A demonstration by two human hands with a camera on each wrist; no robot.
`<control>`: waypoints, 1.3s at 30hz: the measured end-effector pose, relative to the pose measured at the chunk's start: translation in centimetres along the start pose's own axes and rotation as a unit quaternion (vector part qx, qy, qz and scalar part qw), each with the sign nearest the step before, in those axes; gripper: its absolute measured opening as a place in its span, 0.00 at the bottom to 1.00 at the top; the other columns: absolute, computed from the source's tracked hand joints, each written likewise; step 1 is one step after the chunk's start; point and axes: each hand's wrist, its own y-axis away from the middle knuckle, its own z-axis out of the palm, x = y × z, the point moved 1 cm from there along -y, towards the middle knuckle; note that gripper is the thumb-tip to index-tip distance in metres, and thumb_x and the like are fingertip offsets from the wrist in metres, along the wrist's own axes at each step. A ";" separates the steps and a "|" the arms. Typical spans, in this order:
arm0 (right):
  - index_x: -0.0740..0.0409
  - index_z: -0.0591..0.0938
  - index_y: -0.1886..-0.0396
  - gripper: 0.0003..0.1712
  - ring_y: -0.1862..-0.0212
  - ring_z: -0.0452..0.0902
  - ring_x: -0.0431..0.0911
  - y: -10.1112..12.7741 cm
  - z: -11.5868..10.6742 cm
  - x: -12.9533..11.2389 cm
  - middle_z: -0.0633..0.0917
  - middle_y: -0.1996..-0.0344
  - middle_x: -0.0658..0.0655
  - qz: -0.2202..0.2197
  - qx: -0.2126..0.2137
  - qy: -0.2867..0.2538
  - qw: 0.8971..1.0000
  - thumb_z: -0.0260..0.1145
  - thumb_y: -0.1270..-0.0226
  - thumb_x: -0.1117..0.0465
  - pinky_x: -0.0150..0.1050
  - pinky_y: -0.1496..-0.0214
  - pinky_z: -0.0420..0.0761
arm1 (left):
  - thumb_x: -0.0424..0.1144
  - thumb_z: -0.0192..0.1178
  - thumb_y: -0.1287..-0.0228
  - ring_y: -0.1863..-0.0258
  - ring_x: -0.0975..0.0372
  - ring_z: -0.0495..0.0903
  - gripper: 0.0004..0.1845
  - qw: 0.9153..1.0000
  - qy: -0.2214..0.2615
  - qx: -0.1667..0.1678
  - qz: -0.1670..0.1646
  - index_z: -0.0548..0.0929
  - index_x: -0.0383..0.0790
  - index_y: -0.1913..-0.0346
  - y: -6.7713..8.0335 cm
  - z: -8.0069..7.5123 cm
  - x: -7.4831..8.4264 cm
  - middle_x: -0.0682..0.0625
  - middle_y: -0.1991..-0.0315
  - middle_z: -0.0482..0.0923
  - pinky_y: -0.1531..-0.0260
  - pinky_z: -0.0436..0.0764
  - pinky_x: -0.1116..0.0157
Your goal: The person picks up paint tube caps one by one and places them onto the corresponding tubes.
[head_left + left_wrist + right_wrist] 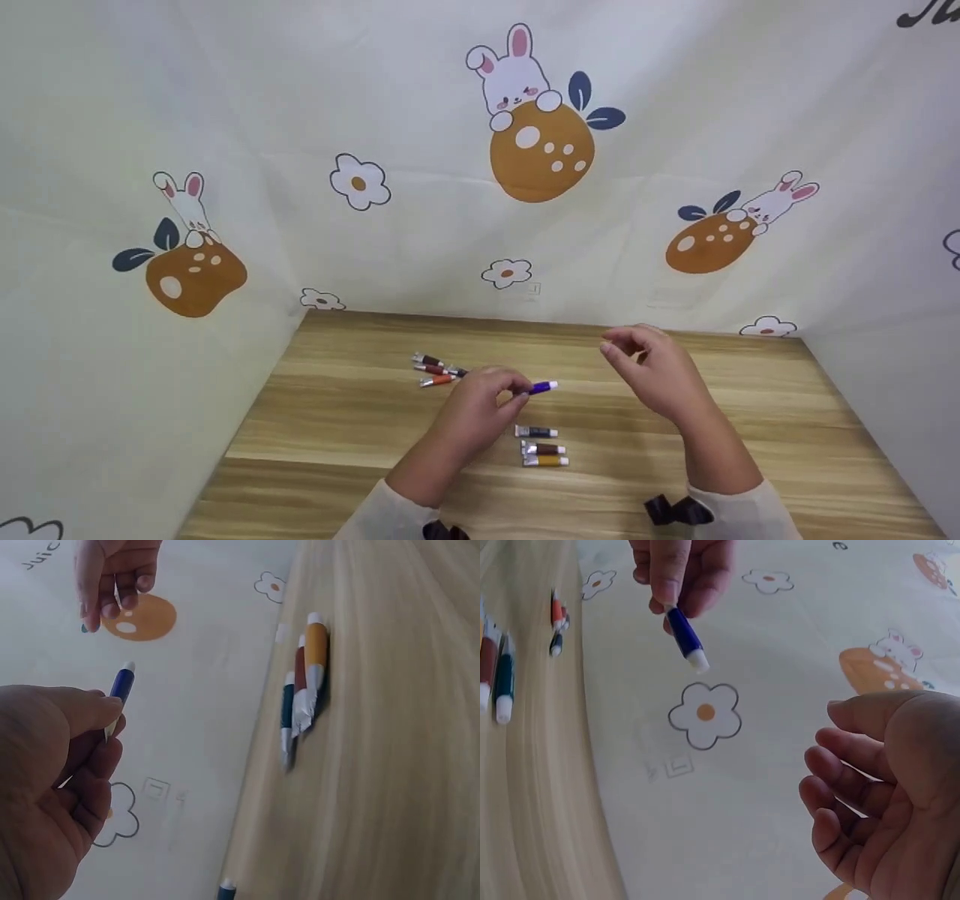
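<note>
A small blue-purple paint tube (pixel 541 388) with a white cap is pinched between the thumb and fingers of my left hand (pixel 480 401). Its cap end points right, toward my other hand. My right hand (pixel 656 367) is raised to the right with fingers loosely bent and nothing in it. Below the held tube, a dark teal paint tube (pixel 536 432), a brown paint tube (pixel 543 449) and an ochre paint tube (pixel 546 461) lie in a row, caps to the right. In the left wrist view the blue tube (pixel 124 682) shows its cap upward.
Behind my left hand lie several more tubes, among them an orange paint tube (pixel 437 381) and a dark red paint tube (pixel 430 369). They rest on the wood-grain table (pixel 337 435). A pale cloth (pixel 420 247) printed with rabbits and flowers hangs around its back and sides.
</note>
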 end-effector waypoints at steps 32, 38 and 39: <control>0.59 0.85 0.36 0.23 0.45 0.81 0.51 -3.4 1.2 13.1 0.87 0.46 0.60 0.142 0.013 -0.038 0.989 0.64 0.19 0.49 0.36 0.48 0.79 | 0.34 0.74 0.36 0.60 0.65 0.85 0.05 0.995 -0.047 -0.079 -0.027 0.93 0.50 0.62 -0.1 3.2 -4.3 0.58 0.61 0.90 0.53 0.85 0.61; 0.61 0.84 0.35 0.23 0.44 0.82 0.52 -3.2 1.8 14.7 0.87 0.45 0.61 0.163 -0.002 -0.040 0.986 0.64 0.19 0.51 0.34 0.51 0.80 | 0.33 0.72 0.36 0.65 0.67 0.82 0.05 0.996 -0.051 -0.070 -0.024 0.93 0.49 0.63 0.1 3.3 -4.1 0.57 0.65 0.90 0.61 0.82 0.64; 0.61 0.85 0.35 0.23 0.44 0.83 0.52 -3.2 1.8 14.9 0.88 0.46 0.61 0.160 -0.001 -0.036 0.986 0.65 0.20 0.52 0.33 0.52 0.79 | 0.33 0.72 0.35 0.64 0.67 0.82 0.06 0.996 -0.052 -0.073 -0.028 0.93 0.49 0.63 0.1 3.3 -4.0 0.57 0.64 0.90 0.59 0.82 0.64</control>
